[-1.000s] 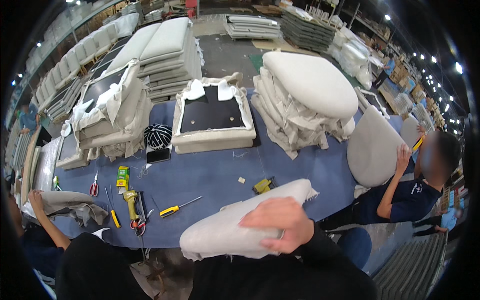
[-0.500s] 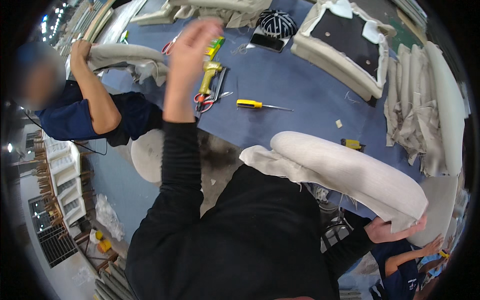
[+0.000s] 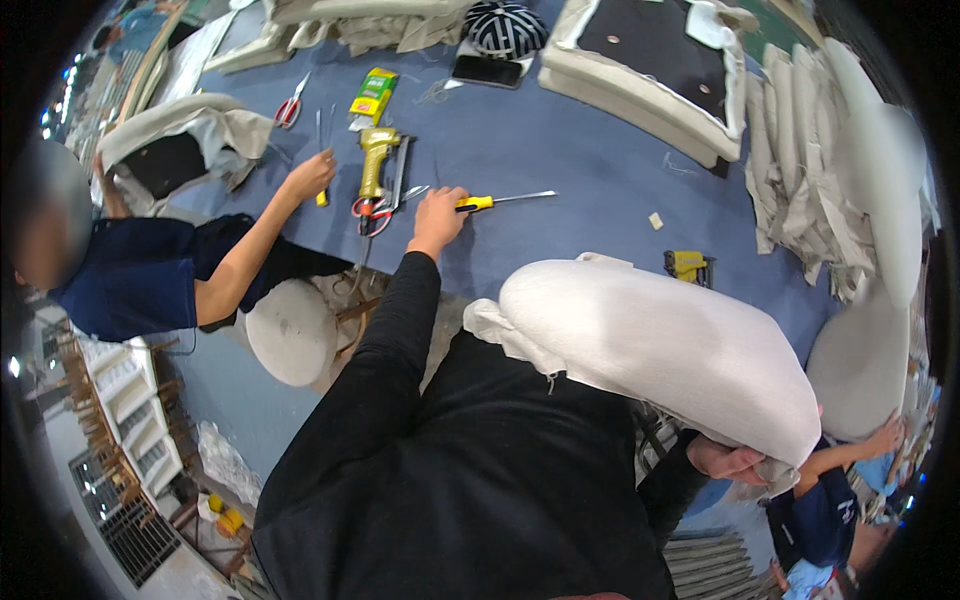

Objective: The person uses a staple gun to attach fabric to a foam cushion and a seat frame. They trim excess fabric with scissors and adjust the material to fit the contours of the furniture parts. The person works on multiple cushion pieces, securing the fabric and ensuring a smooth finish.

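Note:
My left hand [image 3: 438,218] is closed on the handle of a yellow-and-black screwdriver [image 3: 520,197] at the table's near side; the blade points right. Pale fabric covers a long, rounded upholstered cushion piece [image 3: 665,325] slanting across my front, one end against the table edge. My right hand [image 3: 728,460] grips its lower right end, where loose fabric bunches; some fingers are hidden behind it. Left of the screwdriver lie a yellow staple gun [image 3: 376,165] and red-handled scissors [image 3: 366,212].
On the blue-grey table [image 3: 590,150] are a yellow-green packet [image 3: 374,92], a phone [image 3: 487,71], a patterned cap [image 3: 505,30], another yellow stapler [image 3: 688,266] and a dark-backed upholstered panel [image 3: 650,110]. Covered pieces stack at right. A co-worker [image 3: 135,265] at left handles a similar piece.
My left hand has come down from above the table onto the screwdriver, whose blade now tilts differently. The cushion piece has rolled to show more of its broad face. My right hand keeps its hold.

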Tool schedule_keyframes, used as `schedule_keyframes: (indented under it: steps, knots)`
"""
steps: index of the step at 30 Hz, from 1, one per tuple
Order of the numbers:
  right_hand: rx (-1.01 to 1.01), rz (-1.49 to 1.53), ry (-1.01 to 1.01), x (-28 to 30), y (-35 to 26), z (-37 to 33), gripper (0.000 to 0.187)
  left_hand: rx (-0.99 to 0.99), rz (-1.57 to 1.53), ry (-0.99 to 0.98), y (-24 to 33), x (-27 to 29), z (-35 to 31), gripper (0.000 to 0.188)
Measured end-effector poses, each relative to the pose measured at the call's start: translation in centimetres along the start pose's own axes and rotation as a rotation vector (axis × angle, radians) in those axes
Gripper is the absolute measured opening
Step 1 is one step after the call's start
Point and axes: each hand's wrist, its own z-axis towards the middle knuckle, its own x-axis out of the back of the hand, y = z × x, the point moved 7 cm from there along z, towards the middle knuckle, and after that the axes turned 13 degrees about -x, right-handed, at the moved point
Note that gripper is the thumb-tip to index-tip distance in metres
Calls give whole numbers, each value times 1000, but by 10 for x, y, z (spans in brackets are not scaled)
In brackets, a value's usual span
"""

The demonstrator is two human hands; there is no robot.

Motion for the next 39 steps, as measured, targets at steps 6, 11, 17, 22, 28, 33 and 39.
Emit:
schedule_keyframes:
  steps: [6, 11, 17, 22, 28, 33, 39]
  knots:
    - [-136, -65, -3, -3, 1, 8, 90, 90, -145, 50, -2, 0, 13, 38]
    - [-380, 353, -207, -22, 5, 36, 95, -37, -84, 29, -7, -26, 23, 38]
    - [-517, 593, -208, -14, 24, 61, 105, -68, -30, 292, -66, -18, 18, 32]
    - [-551, 443, 78, 41, 74, 48, 88, -198, 304, 115, -117, -32, -13, 41]
    - [-431, 0, 265, 87, 101, 37, 75, -405, 736, -190, -129, -36, 30, 13]
    - [-649, 331, 167, 41, 68, 32, 88, -444, 763, -341, -112, -9, 32, 16]
    - [-708, 347, 138, 47, 72, 43, 89, -624, 343, -469, -53, 115, 11, 13]
